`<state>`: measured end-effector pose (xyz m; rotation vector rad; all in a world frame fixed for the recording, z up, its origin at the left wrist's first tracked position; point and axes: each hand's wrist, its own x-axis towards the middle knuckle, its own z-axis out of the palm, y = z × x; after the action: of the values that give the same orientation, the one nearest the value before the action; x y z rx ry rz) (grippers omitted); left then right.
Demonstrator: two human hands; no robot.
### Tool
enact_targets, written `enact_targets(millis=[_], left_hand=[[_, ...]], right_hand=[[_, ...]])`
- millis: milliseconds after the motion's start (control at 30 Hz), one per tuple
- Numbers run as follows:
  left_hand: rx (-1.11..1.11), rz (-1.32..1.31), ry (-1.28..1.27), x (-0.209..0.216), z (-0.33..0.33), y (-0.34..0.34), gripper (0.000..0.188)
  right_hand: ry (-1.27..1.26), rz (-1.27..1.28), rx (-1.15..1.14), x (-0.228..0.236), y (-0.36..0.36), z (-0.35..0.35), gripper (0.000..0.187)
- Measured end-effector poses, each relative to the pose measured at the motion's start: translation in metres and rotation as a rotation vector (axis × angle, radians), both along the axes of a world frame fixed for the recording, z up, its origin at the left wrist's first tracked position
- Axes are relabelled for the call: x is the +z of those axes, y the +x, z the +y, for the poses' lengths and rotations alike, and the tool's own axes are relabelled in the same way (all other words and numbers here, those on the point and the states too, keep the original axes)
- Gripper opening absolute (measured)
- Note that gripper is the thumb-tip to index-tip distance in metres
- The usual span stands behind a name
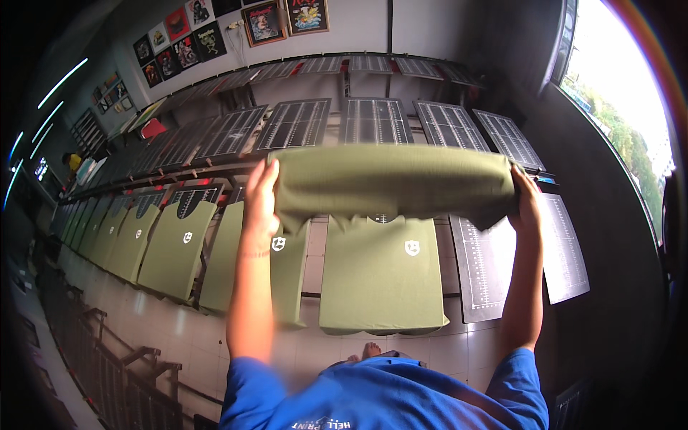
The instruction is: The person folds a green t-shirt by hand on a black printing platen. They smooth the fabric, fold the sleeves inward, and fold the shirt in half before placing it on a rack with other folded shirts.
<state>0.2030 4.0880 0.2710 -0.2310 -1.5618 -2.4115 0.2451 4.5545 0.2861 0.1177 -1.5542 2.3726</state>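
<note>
An olive green T-shirt (394, 183) is held up in a wide, bunched band, stretched between both hands at about chest height. My left hand (262, 193) is closed on its left end, thumb toward the cloth. My right hand (527, 201) grips the right end, its fingers partly hidden by the fabric. Below hangs a view of a green shirt (380, 279) with a small white emblem, laid over a board. To its right stands a bare black printing board (484, 269) with white ruler marks, below my right hand and forearm.
More green shirts (175, 244) on boards run in a row to the left. Another bare board (562, 247) reflects light at the right, near the window (620, 93). Rows of marked black boards (373, 120) stand beyond. Dark metal racks (122, 365) are at the lower left.
</note>
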Motion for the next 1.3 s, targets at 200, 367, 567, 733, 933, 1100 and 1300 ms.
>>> enact_targets(millis=[200,367,567,733,933,1100,1300], left_hand=[[0.012,-0.181,-0.161,-0.121,-0.003,0.077,0.031],[0.160,-0.524,-0.347,-0.327,-0.027,0.119,0.028],[0.043,-0.804,-0.362,-0.374,-0.028,0.180,0.059],[-0.062,-0.798,-0.197,-0.378,-0.041,0.216,0.040],[-0.134,-0.912,-0.359,-0.373,-0.044,0.223,0.038],[-0.124,-0.719,-0.294,-0.376,-0.016,0.186,0.061],[-0.389,-1.055,-0.089,-0.375,-0.043,0.204,0.058]], right_hand=[[0.285,-0.412,-0.167,-0.120,0.081,0.012,0.040],[0.123,-0.697,-0.065,-0.278,0.117,0.012,0.031],[-0.096,-0.774,0.036,-0.326,0.169,-0.011,0.025],[-0.075,-0.856,0.045,-0.335,0.205,-0.008,0.024],[0.105,-1.006,0.046,-0.359,0.219,0.005,0.029],[0.605,-0.581,-0.410,-0.421,0.181,-0.007,0.044],[0.439,-0.943,0.247,-0.364,0.192,0.006,0.045]])
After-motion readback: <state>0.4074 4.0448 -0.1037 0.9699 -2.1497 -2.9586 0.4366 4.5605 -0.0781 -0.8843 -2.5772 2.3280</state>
